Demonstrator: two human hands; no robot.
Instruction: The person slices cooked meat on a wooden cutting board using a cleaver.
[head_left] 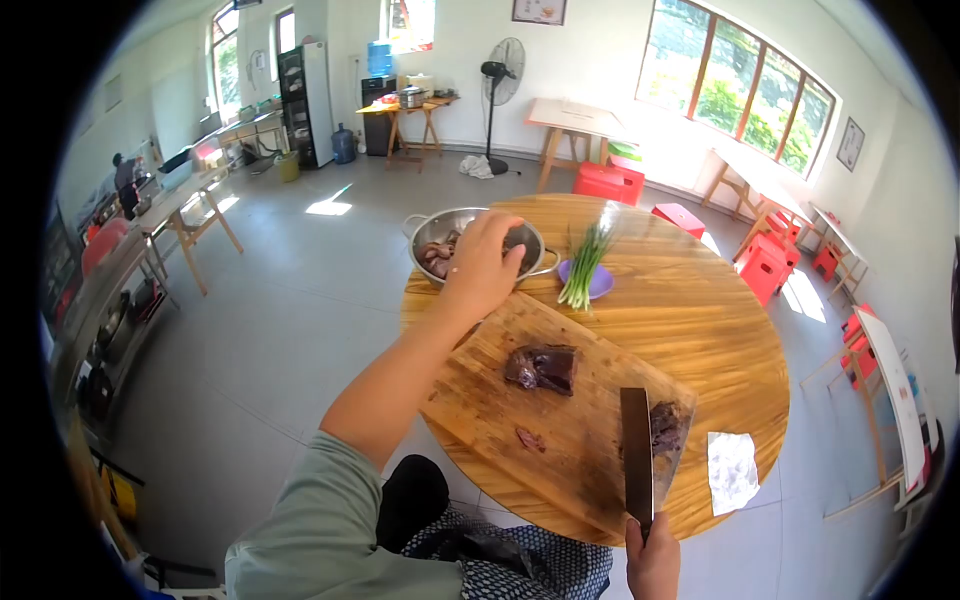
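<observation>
My left hand hovers over a two-handled metal bowl, its thumb apart from its bent fingers and nothing visible between them. Dark brownish meat pieces lie in the bowl, partly hidden by this hand. My right hand is closed around the handle of a cleaver, whose blade lies over the right part of a wooden cutting board. Just right of the blade is a small heap of dark cut meat. A larger dark meat chunk sits mid-board, with a small reddish scrap below it.
The board rests on a round wooden table. Green onions lie across a purple dish behind it. White crumpled paper is at the right edge. Red stools and a standing fan are farther back. A person is far left.
</observation>
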